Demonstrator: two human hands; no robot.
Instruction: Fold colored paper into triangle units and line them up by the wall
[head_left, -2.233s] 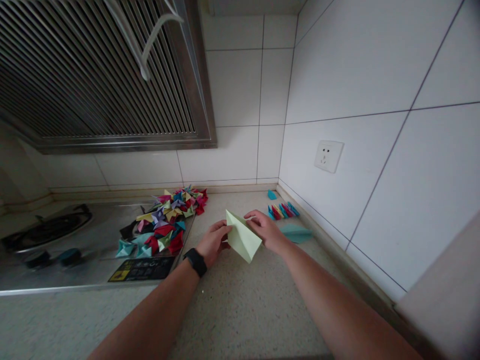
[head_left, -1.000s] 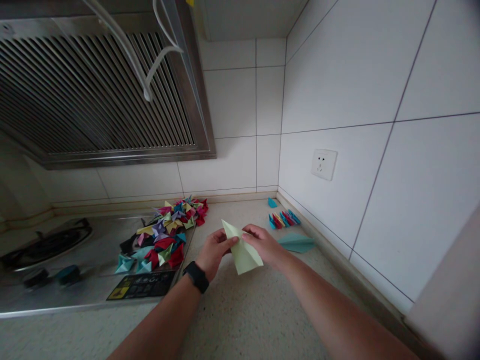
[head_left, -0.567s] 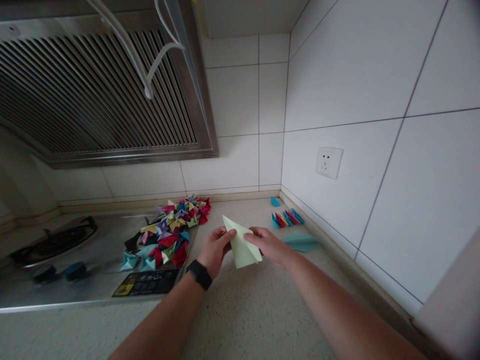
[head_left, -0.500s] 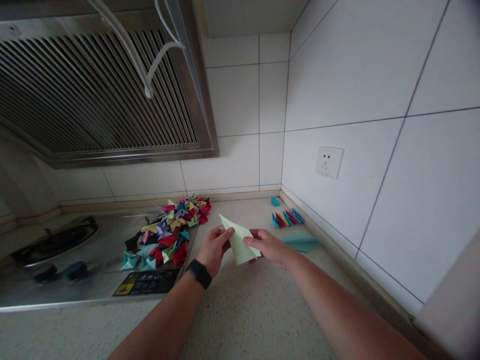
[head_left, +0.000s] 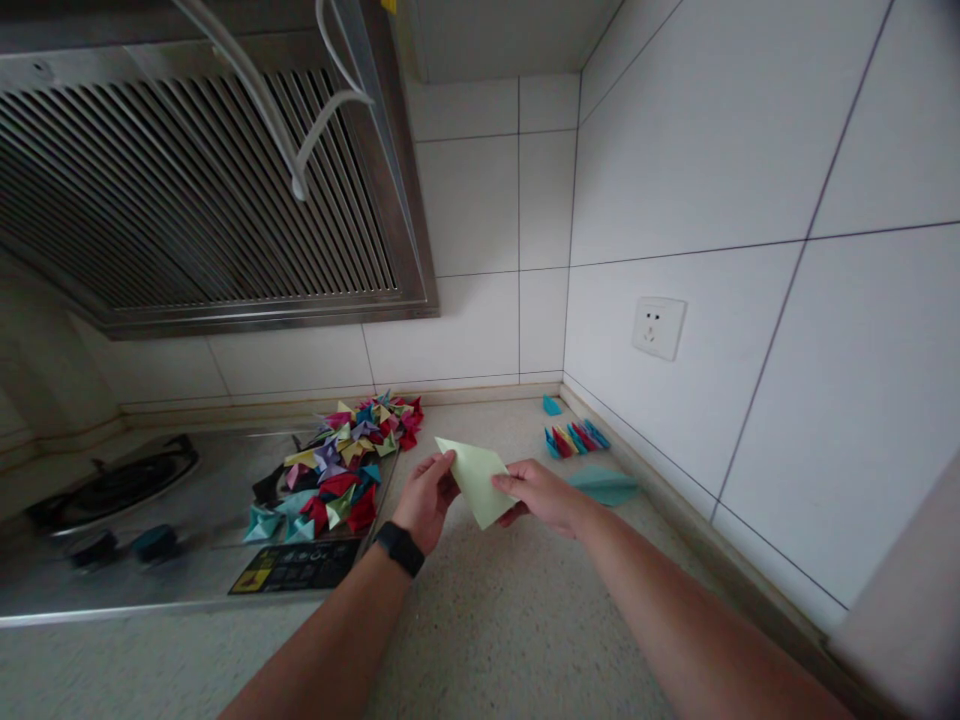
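A pale green sheet of folding paper (head_left: pixel 478 483), with a pointed corner at its upper left, is held above the counter between both hands. My left hand (head_left: pixel 427 497) pinches its left edge, thumb on top; a dark watch sits on that wrist. My right hand (head_left: pixel 536 492) grips the right edge, thumb over the face and fingers partly hidden beneath. Just beyond the right hand lies a flat teal paper piece (head_left: pixel 606 486). Farther back stands a row of folded paper pieces (head_left: pixel 576 438) in blue, red and yellow, with one small blue folded piece (head_left: pixel 552 405) behind it.
A heap of colourful folded paper pieces (head_left: pixel 352 440) spreads over the gas stove's (head_left: pixel 210 570) right side and onto the counter (head_left: pixel 495 620). The range hood (head_left: pixel 225 200) overhangs the stove. A tiled wall with a socket (head_left: pixel 659 328) rises on the right.
The green paper has turned slightly and shows a broader face. My left thumb has slid up and left toward its pointed corner. My right hand has barely shifted.
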